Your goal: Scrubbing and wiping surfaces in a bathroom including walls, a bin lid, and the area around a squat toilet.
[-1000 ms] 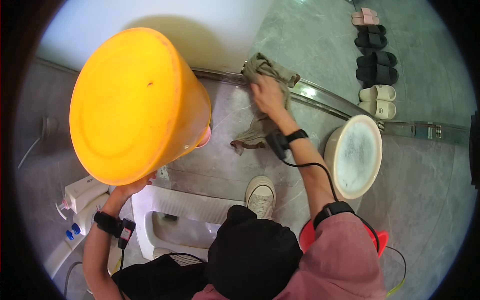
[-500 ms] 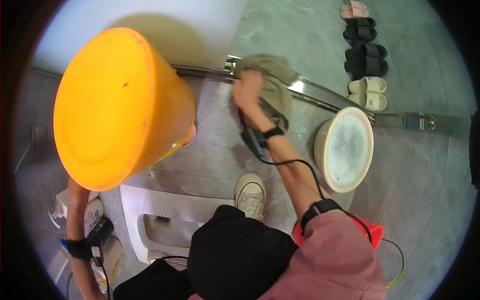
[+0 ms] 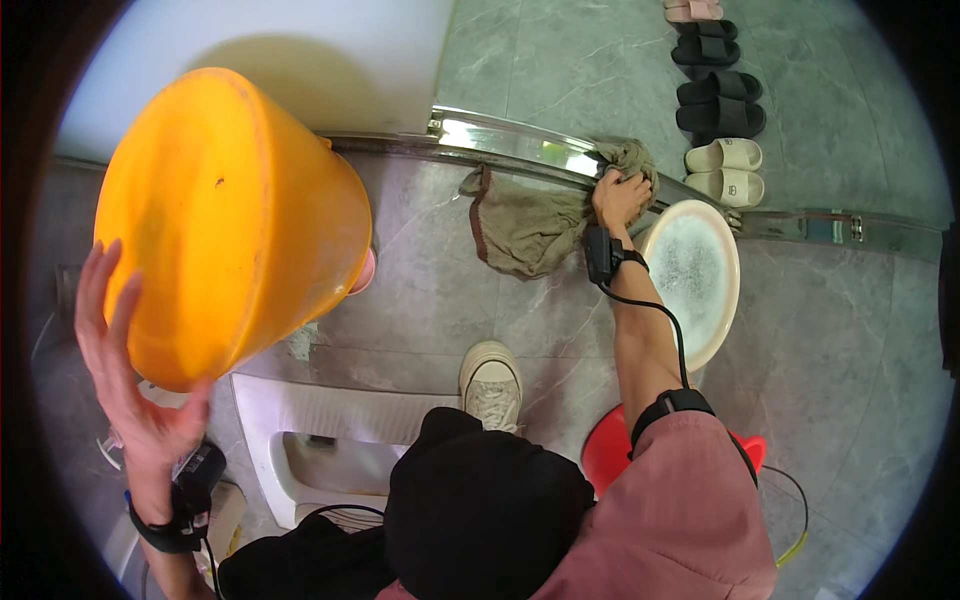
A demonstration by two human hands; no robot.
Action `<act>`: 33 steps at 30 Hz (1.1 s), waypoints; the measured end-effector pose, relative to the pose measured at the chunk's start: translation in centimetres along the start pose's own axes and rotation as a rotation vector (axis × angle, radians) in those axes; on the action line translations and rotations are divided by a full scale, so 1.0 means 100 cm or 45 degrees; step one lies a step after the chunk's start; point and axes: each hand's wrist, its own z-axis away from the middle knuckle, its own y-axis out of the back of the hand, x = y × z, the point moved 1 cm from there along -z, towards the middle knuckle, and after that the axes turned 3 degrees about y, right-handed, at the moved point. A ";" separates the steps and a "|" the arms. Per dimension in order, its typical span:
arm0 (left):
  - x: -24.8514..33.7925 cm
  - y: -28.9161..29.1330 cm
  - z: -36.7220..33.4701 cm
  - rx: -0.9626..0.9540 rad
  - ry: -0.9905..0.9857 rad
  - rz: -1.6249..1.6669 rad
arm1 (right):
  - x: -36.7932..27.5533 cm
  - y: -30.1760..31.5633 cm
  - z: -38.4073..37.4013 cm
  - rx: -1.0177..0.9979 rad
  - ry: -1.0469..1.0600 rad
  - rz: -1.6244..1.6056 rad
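My right hand [image 3: 622,198] presses a bunched grey-green cloth [image 3: 530,222] onto the metal door track [image 3: 510,143], its fingers curled over the bundle. The loose end of the cloth trails left over the grey tiles. On the left, my left hand [image 3: 130,370] is held up with fingers spread, in front of the base of a big orange bucket [image 3: 220,220]. The bucket lies tipped with its bottom toward me; whether the fingertips touch it, I cannot tell. Just below my right hand stands a cream basin [image 3: 735,290] of foamy, cloudy water.
A white squat toilet [image 3: 330,405] is set in the floor before me, my white shoe [image 3: 491,385] beside it. A red basin [image 3: 605,450] sits partly under my right arm. Several slippers [image 3: 722,105] line up beyond the track. Bottles [image 3: 205,465] stand at lower left.
My right hand has slid the cloth rightward along the track, and the cloth's tail now spreads out behind it. My left hand has come up from behind the bucket into view, fingers apart.
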 end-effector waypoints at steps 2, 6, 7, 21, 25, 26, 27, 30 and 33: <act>0.016 -0.008 -0.001 -0.120 -0.111 -0.049 | -0.018 -0.012 0.006 0.219 -0.167 0.006; 0.025 -0.018 0.005 -0.189 -0.143 -0.183 | -0.100 -0.008 0.070 -0.080 0.206 -0.029; 0.025 -0.020 0.006 -0.194 -0.148 -0.178 | -0.130 -0.007 0.092 -0.091 0.296 -0.100; -0.028 -0.010 0.029 -0.048 0.198 -0.093 | -0.090 0.007 0.067 0.018 0.354 -0.480; -0.078 0.000 0.061 -0.084 0.206 -0.359 | -0.091 0.029 0.033 -0.230 -0.214 -0.299; -0.078 -0.002 0.056 -0.058 0.205 -0.331 | -0.092 0.022 0.029 -0.208 -0.212 -0.288; -0.070 -0.003 0.052 -0.041 0.199 -0.311 | -0.105 0.007 0.033 -0.028 -0.162 -0.103; -0.038 0.002 0.029 -0.071 0.167 -0.405 | -0.168 0.001 0.081 -0.181 0.222 -0.276; -0.001 -0.002 -0.003 -0.047 -0.048 -0.374 | -0.199 0.011 0.091 -0.076 0.625 -0.395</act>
